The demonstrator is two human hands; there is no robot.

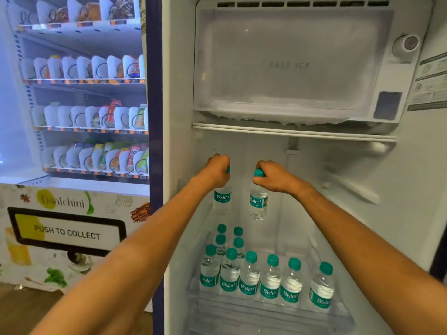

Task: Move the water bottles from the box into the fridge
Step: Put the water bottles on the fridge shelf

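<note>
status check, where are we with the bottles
Left hand grips left bottle by the cap, right hand grips right bottle. Both hang inside the fridge, above the shelved bottles. Nothing in the way.

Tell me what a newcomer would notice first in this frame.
The left hand and right hand reach into the open fridge, each gripping a Bisleri bottle near its teal cap: left bottle and right bottle side by side. Below them, standing bottles crowd the lower shelf. A frosted freezer box sits above, and a lit vending machine stands to the left.
</note>
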